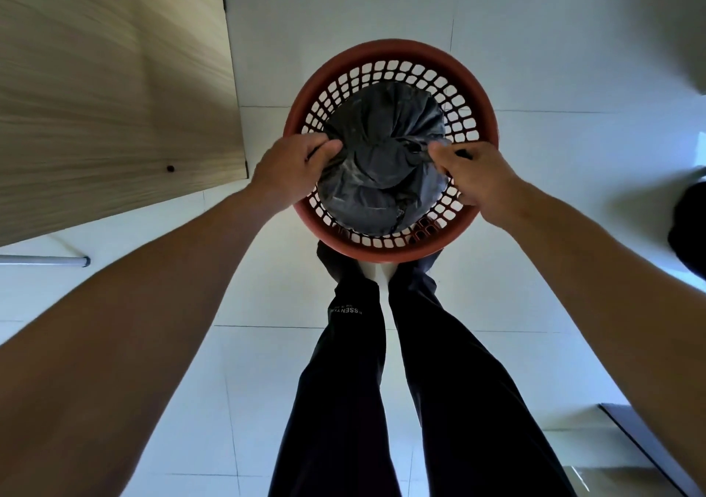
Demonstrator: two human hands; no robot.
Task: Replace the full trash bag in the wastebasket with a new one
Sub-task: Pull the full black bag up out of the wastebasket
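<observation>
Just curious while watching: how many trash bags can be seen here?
1. A dark grey trash bag sits in the red wastebasket, its top gathered; the left hand and right hand pinch it on either side. No new bag shows; one may lie out of view.

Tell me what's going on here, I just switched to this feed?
A person stands over a red lattice wastebasket on a white tiled floor. Both hands are on the dark grey trash bag inside it: the left hand pinches one side of the gathered top, and the right hand grips the other side, where the plastic is bunched and twisted. The full bag sits in the basket, not lifted out. A wooden tabletop is to the left.
</observation>
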